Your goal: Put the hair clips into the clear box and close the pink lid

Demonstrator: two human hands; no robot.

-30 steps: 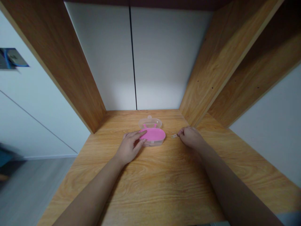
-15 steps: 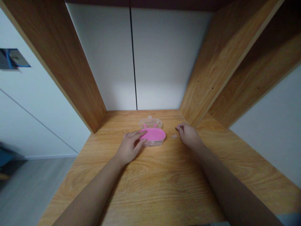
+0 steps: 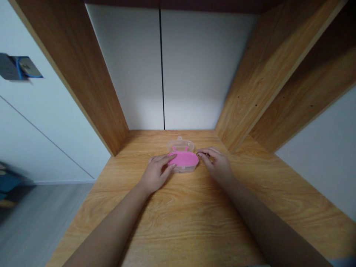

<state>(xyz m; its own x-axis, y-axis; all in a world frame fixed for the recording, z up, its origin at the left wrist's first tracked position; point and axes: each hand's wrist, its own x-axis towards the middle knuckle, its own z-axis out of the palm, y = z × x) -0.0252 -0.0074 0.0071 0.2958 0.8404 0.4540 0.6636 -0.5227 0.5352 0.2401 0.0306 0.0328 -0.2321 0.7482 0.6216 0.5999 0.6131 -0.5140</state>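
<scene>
A small clear plastic box (image 3: 189,169) with rounded ends stands on the wooden surface, fitted with a pink inner tray (image 3: 185,158). Its transparent lid (image 3: 180,144) is swung back behind it, with pink parts at the hinge. My left hand (image 3: 159,170) grips the box's left end, fingers over the pink tray and thumb at the near side. Close by the right end of the box, my right hand (image 3: 217,162) pinches a tiny dark thing (image 3: 198,153) between thumb and forefinger; its kind is too small to tell.
Wooden side panels rise at left (image 3: 102,100) and right (image 3: 250,96), with a white back panel (image 3: 191,74) between them. Beyond the left panel, an opened wall socket box with blue wires (image 3: 23,66) shows.
My right hand has moved left to the box's right end with the tiny dark thing. Small clear pieces seen on the wood beside it are now hidden. My left hand keeps its place.
</scene>
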